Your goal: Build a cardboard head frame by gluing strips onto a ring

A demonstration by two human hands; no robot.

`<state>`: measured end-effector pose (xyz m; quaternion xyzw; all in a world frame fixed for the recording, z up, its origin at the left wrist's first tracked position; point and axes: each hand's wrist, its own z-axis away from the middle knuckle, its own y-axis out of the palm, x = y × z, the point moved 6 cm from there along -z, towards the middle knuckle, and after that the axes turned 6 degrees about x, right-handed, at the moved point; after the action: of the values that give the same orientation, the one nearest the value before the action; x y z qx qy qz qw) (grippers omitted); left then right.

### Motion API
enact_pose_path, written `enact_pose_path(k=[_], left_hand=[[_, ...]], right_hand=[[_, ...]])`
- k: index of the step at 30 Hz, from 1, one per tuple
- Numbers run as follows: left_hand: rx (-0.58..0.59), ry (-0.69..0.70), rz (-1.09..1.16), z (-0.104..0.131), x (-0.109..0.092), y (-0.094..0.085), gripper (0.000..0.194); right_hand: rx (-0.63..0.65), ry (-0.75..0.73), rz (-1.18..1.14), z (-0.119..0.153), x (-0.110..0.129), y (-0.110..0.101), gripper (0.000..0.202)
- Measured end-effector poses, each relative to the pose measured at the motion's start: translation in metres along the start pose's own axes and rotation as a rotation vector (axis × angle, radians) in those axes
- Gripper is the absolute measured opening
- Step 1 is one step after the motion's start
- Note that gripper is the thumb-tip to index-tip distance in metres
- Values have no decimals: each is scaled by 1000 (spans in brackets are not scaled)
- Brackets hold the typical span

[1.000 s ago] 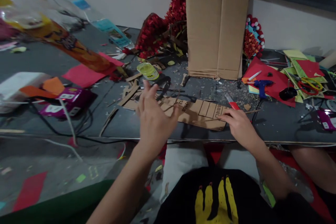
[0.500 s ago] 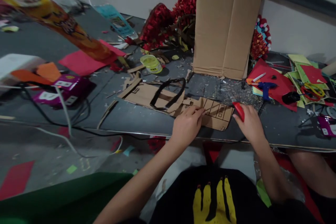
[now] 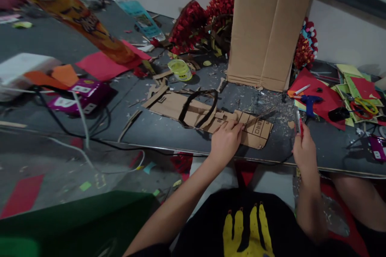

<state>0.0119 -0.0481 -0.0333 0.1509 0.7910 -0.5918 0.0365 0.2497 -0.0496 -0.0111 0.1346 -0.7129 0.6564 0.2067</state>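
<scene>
My left hand (image 3: 226, 138) rests on a flat cardboard piece (image 3: 256, 138) with printed lines, near the table's front edge. Its fingers are closed on a thin cardboard strip (image 3: 259, 117) that sticks out to the right, partly lifted. To the right of the cardboard and apart from it, my right hand (image 3: 305, 148) grips a red box cutter (image 3: 300, 127), its blade pointing away from me. A dark-edged cardboard loop (image 3: 181, 117) stands on the left part of the cardboard.
A tall cardboard panel (image 3: 259, 28) stands behind. On the right lie a blue glue gun (image 3: 310, 102), red paper (image 3: 328, 106) and yellow-handled scissors (image 3: 366, 105). Leftward are a tilted orange bottle (image 3: 87, 24), a yellow tub (image 3: 181, 71), a purple box (image 3: 83, 96) and cables. Scraps litter the table (image 3: 169, 134).
My right hand has moved right, away from the cardboard, and the box cutter has turned more upright. More of the thin strip shows beyond my left fingers. The view has shifted slightly.
</scene>
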Motion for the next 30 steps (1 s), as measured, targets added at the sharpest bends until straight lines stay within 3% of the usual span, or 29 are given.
enact_pose_path(k=[5, 8, 16, 23, 30], left_hand=[[50, 19, 23, -4, -8, 5, 24], [46, 33, 33, -6, -12, 7, 25], [-19, 59, 29, -5, -14, 8, 22], [48, 113, 16, -4, -16, 12, 19], [61, 89, 4, -8, -16, 13, 20]], right_hand=[[199, -255, -66, 39, 45, 31, 50], [260, -298, 22, 47, 61, 48, 48], [276, -346, 292, 45, 65, 59, 50], [345, -301, 539, 43, 72, 61, 55], [360, -332, 625, 47, 71, 59, 56]])
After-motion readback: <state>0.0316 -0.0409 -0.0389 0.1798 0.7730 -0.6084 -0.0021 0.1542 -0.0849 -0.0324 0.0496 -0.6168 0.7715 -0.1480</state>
